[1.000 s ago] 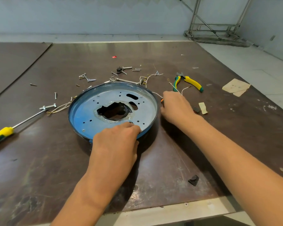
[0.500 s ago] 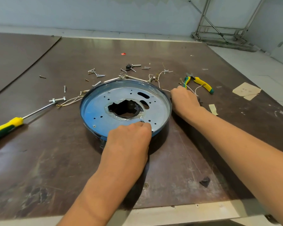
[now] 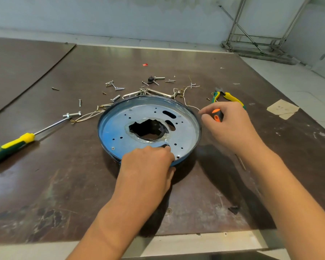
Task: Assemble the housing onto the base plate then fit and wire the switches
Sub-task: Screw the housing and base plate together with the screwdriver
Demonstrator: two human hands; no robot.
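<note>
A round metal base plate (image 3: 120, 126) with a blue film, several holes and a ragged central opening lies in its dark rim on the brown table. My left hand (image 3: 148, 164) grips the plate's near edge, fingers over the rim and thumb below it. My right hand (image 3: 227, 124), just right of the plate, holds a small screwdriver with an orange and black handle (image 3: 217, 114); its shaft (image 3: 240, 162) shows below the hand. Loose screws (image 3: 114, 86) and thin white wires (image 3: 86, 116) lie behind and left of the plate.
A yellow and green screwdriver (image 3: 13, 143) lies at the left. Yellow and green pliers (image 3: 229, 96) lie behind my right hand. Hex keys (image 3: 158, 91) rest at the plate's far rim. Paper scraps (image 3: 281, 109) sit at the right, a black fragment (image 3: 234, 209) near the front edge.
My right hand has lifted off the table beside the plate, now holding the orange-handled screwdriver. My left hand keeps its grip on the near rim.
</note>
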